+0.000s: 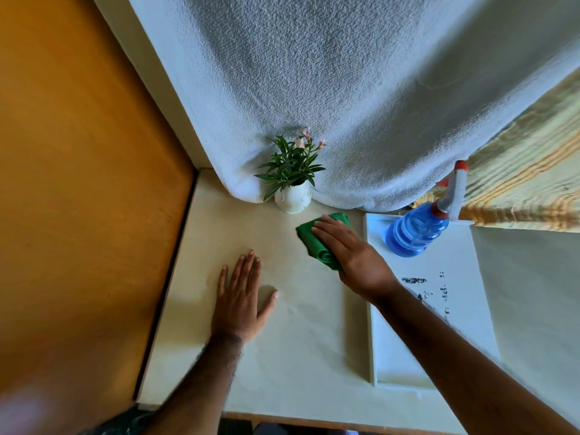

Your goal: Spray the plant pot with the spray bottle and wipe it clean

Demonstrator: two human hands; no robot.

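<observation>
Plant pot (293,199): head view, my only one. It is small and white and stands upright at 12 o'clock on the table (282,356), against the hanging white towel (345,89). Neither hand touches it.
Plant (290,166): green leaves and a few pink flowers, upright in the pot.
Spray bottle (414,229): blue with a red and white trigger head. It stands at 2 o'clock on the far end of the white tray (398,350), well apart from the pot and unheld.
Cloth (314,243): green and bunched, on the table just at 5 o'clock of the pot, not touching it.
Right hand (351,249): fingers straight and together, laid flat on the cloth. The thumb is hidden, so I cannot tell if it hooks the edge.
Left hand (241,296): flat on the table at 8 o'clock of the cloth, fingers relaxed, holding nothing.
Step in hand: I judge the cloth is being taken up for wiping. I cannot see whether the pot is wet.
Next move: gather the cloth and carry it toward 11 o'clock to the pot wall, with the left hand steadying the pot so that it does not tip.
</observation>
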